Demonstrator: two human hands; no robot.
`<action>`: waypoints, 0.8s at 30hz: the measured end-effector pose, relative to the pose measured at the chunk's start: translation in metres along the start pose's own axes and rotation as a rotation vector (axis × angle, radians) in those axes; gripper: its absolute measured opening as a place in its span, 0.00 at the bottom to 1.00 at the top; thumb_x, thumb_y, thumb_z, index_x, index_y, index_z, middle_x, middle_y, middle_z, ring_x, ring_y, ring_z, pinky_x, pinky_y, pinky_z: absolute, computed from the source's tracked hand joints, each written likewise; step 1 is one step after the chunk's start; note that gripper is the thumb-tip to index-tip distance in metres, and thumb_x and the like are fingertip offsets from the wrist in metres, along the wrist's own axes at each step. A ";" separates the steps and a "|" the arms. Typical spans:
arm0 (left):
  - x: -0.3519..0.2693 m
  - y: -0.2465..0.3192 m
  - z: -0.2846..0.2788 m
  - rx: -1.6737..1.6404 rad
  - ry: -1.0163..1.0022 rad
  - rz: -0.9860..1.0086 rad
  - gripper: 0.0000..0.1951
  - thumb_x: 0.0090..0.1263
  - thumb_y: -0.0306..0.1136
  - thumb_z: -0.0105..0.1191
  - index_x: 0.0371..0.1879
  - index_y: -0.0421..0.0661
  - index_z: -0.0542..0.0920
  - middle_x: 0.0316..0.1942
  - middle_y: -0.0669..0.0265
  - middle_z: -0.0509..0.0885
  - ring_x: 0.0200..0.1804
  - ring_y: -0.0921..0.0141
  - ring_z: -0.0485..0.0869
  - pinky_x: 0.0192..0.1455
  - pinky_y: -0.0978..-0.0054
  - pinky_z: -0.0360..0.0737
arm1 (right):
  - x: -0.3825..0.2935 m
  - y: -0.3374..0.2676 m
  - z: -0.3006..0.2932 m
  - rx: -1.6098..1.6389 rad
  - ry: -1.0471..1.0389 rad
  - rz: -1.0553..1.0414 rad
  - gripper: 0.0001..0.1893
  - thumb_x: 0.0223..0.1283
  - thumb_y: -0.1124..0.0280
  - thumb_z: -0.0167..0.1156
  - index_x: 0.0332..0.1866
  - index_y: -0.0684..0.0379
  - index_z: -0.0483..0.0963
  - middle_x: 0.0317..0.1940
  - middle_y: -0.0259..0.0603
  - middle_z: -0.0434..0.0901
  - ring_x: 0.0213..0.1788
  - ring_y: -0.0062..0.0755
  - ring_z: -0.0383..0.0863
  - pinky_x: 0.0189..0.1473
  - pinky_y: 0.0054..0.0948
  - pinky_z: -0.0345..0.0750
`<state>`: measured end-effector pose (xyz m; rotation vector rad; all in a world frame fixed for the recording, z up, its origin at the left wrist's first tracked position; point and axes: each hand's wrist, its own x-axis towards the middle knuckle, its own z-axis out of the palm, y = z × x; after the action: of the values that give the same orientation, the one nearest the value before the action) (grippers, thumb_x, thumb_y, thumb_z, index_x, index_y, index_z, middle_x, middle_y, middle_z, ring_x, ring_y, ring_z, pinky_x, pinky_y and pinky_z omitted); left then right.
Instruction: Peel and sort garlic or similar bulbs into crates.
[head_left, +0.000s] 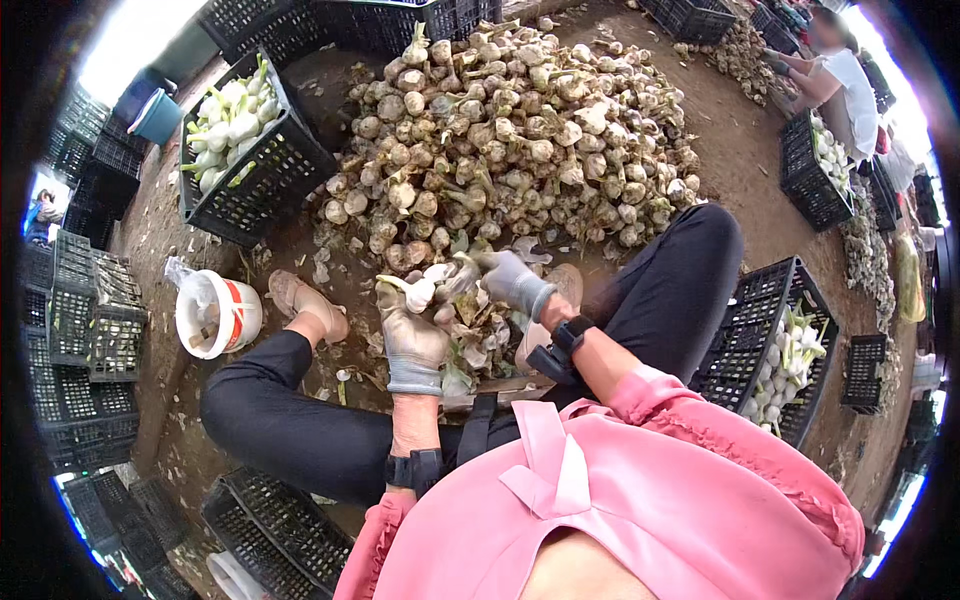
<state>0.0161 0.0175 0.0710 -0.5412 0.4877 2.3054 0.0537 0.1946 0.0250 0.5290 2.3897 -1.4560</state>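
Note:
My left hand (415, 337), in a soiled knitted glove, is closed around a white garlic bulb (420, 292) whose stem points left. My right hand (511, 279), in a grey glove, is just right of it, its fingers on brownish outer skin or leaf (463, 276) beside the bulb. Whether that skin is still joined to the bulb I cannot tell. Beyond both hands lies a large heap of unpeeled garlic bulbs (517, 142) with dry stems. Loose garlic skins (476, 341) are piled on the ground between my feet, below the hands.
A black plastic crate (259, 191) of white garlic stands at upper left, another crate (731, 341) at right. A white bucket (244, 315) holding a plastic bag is left of my foot. A co-worker (844, 90) sits at upper right by another heap. Stacked crates (90, 300) line the left.

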 end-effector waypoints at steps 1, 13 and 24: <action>0.001 0.000 -0.002 0.001 -0.002 0.006 0.14 0.67 0.44 0.51 0.39 0.45 0.77 0.28 0.63 0.80 0.29 0.64 0.79 0.23 0.74 0.69 | -0.004 -0.004 0.014 -0.200 0.186 -0.091 0.25 0.52 0.76 0.59 0.59 0.62 0.68 0.41 0.43 0.79 0.47 0.24 0.76 0.50 0.22 0.73; -0.008 -0.013 -0.008 0.808 0.144 0.344 0.13 0.70 0.40 0.51 0.43 0.44 0.79 0.32 0.71 0.80 0.29 0.79 0.77 0.27 0.84 0.74 | -0.038 -0.059 0.015 0.665 0.172 -0.293 0.17 0.48 0.85 0.57 0.46 0.66 0.75 0.37 0.35 0.80 0.39 0.19 0.77 0.44 0.19 0.75; 0.014 -0.002 -0.028 0.070 -0.089 0.147 0.14 0.67 0.32 0.50 0.49 0.40 0.75 0.44 0.57 0.80 0.43 0.61 0.79 0.45 0.63 0.78 | 0.011 0.027 0.014 0.311 0.038 0.014 0.25 0.44 0.82 0.57 0.54 0.66 0.71 0.38 0.43 0.80 0.35 0.29 0.79 0.38 0.25 0.77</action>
<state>0.0155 0.0131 0.0398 -0.3780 0.5790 2.4301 0.0573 0.1954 -0.0068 0.6476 2.1920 -1.8390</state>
